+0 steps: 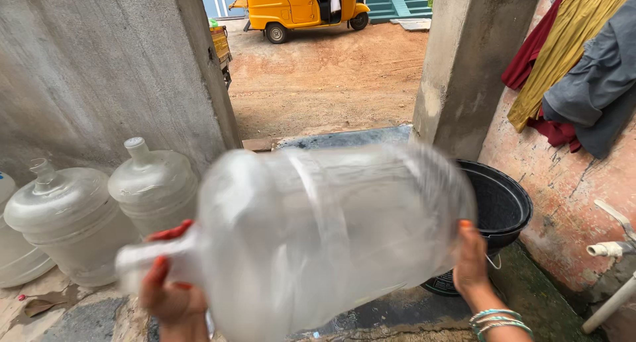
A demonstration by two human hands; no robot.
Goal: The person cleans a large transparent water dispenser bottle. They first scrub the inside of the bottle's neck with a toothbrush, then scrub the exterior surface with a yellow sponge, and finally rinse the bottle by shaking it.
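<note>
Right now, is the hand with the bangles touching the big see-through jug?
Touching. The head view shows the right hand pressed against the base of the big clear jug, fingers wrapped on its edge, while the left hand grips the neck.

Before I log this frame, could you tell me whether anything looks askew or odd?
The big clear jug lies sideways and blurred between both hands, neck toward the left one, while two jugs by the wall stand upright. No spill or damage shows.
</note>
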